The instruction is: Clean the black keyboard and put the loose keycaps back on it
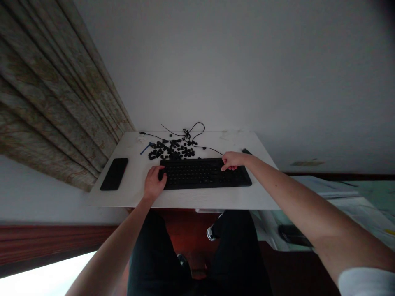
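Note:
A black keyboard (194, 176) lies on the white desk, stripped of keys in places as far as the dim picture lets me tell. Its left end is held by my left hand (155, 181), fingers on top of the edge and thumb along the near side. Over the upper right part of the keyboard is my right hand (232, 160), fingers curled in and pointing down at the keys. Whatever may be between those fingertips is hidden. Just behind the keyboard, a loose pile of black keycaps (173, 149) is spread out.
A blue stick-like tool (145, 148) lies left of the pile. The black cable (187, 133) is bundled near the wall. At the desk's left stands a dark phone (114, 174) lying flat. A small dark object (246, 151) sits behind my right wrist. Curtains (58, 82) hang at left.

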`<state>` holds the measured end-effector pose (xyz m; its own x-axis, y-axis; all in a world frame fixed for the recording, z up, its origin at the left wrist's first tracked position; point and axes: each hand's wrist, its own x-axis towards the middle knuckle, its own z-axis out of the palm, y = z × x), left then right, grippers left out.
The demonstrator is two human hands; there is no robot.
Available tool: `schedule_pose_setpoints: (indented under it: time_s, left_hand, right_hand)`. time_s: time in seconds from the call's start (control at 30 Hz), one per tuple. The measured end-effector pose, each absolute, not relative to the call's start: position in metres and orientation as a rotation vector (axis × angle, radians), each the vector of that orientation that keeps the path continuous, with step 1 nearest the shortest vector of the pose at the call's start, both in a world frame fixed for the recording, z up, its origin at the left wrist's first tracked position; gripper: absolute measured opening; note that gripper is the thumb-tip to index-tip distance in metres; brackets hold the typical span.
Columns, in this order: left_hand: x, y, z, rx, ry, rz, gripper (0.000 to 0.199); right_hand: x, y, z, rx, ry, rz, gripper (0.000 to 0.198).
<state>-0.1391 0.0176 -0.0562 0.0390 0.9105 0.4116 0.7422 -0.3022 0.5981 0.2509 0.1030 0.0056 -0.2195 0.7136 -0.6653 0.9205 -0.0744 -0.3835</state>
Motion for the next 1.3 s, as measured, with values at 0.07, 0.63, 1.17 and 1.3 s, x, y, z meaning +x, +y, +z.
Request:
schedule_pose_setpoints:
  time_s: [0.07, 0.63, 1.17, 1.3]
  left_hand:
    - [-0.139, 0.018, -0.057, 2.105, 1.712, 1.103, 0.024]
    - [-0.136, 0.017, -0.060, 2.210, 1.698, 1.003, 0.038]
    - [-0.143, 0.025, -0.063, 1.991, 1.672, 1.129, 0.029]
    - [-0.147, 0.029, -0.063, 1.918, 1.672, 1.157, 0.026]
  right_hand:
    - [0.252, 0.099, 0.005, 1.807, 1.968, -1.172, 0.039]
    - [0.242, 0.083, 0.003, 2.019, 2.096, -1.122, 0.027]
    - [0.069, 0.157, -0.011, 2.046, 2.749, -0.581, 0.025]
    - [0.034, 0.168, -0.012, 1.933, 2.784, -0.421, 0.041]
